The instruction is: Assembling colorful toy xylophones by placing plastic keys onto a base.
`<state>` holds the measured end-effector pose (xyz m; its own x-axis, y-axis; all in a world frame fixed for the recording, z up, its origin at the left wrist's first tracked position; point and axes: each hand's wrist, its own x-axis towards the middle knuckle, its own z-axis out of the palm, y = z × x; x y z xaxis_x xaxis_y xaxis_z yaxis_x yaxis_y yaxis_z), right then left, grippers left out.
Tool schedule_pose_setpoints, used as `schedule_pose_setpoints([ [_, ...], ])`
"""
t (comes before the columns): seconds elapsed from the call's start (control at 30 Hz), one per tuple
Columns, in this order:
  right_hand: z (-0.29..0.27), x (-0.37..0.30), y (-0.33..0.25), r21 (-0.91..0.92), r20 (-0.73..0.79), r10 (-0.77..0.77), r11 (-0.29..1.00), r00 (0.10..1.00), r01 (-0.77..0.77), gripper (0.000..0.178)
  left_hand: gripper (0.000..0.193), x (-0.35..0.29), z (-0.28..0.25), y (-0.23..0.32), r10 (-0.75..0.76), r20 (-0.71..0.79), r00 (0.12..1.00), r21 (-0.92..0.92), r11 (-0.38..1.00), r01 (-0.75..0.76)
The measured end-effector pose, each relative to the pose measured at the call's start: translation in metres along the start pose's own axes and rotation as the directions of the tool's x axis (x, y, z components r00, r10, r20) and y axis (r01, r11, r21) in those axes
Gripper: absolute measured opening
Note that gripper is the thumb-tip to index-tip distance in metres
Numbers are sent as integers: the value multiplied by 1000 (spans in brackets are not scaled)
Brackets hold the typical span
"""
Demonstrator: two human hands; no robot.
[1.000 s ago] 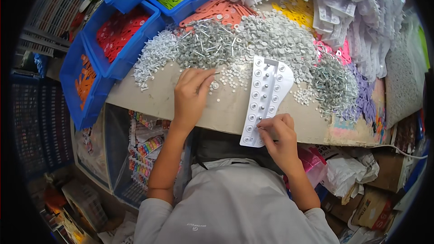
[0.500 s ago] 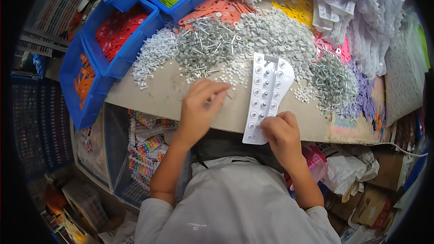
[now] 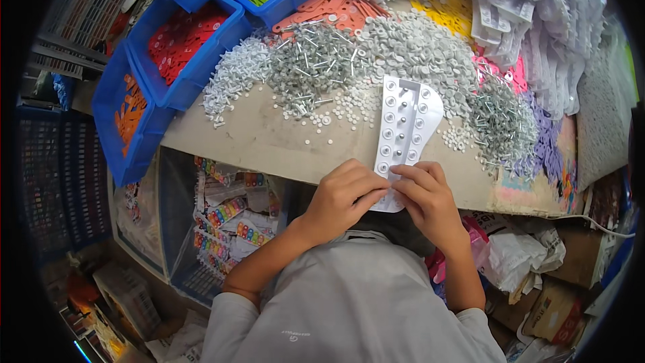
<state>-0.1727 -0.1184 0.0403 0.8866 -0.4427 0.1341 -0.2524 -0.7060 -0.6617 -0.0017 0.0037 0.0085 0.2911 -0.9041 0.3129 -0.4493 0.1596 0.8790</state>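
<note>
A white plastic holder (image 3: 424,122) with rows of round sockets and metal pins along its middle channel lies lengthwise toward me, its near end over the table edge. My left hand (image 3: 345,199) is closed in a pinch over the holder's near end; whatever small piece sits between its fingertips is hidden. Opposite it, my right hand (image 3: 432,200) has its fingers bent and pressed together at the same spot, almost touching the left fingertips. What the right fingers hold is too small to make out. Small white discs (image 3: 351,109) lie scattered beyond the left hand.
Heaps of metal pins (image 3: 312,70), grey-white caps (image 3: 416,50) and white plastic pieces (image 3: 235,74) cover the table's far side. Blue bins (image 3: 195,97) with coloured flat pieces stand left. More pins (image 3: 500,117) and purple pieces (image 3: 547,141) lie right, below stacked white holders (image 3: 544,33).
My left hand has come from the table near the small discs, rightward and toward me, to the holder's near end. My right hand has stayed there, shifting slightly.
</note>
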Motion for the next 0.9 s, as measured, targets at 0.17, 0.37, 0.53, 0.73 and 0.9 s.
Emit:
schedule_pose_setpoints([
  [0.17,2,-3,5,40,-41,8,999,999,-6,32,17,0,4,-5,-5,0,1000,-3,1000,5],
  [0.37,10,-5,8,109,-138,39,994,990,-24,40,16,-4,13,-13,100,36,994,196,975,-106],
  [0.53,11,-4,10,43,-136,6,999,991,-1,40,16,-7,14,-10,156,106,982,274,945,-180],
  [0.73,13,-4,8,31,-166,12,999,986,-7,37,15,-10,6,3,229,156,961,332,904,-269],
  [0.9,13,-4,8,27,-171,-2,1000,985,7,35,10,18,-29,-32,187,-104,977,593,800,-90],
])
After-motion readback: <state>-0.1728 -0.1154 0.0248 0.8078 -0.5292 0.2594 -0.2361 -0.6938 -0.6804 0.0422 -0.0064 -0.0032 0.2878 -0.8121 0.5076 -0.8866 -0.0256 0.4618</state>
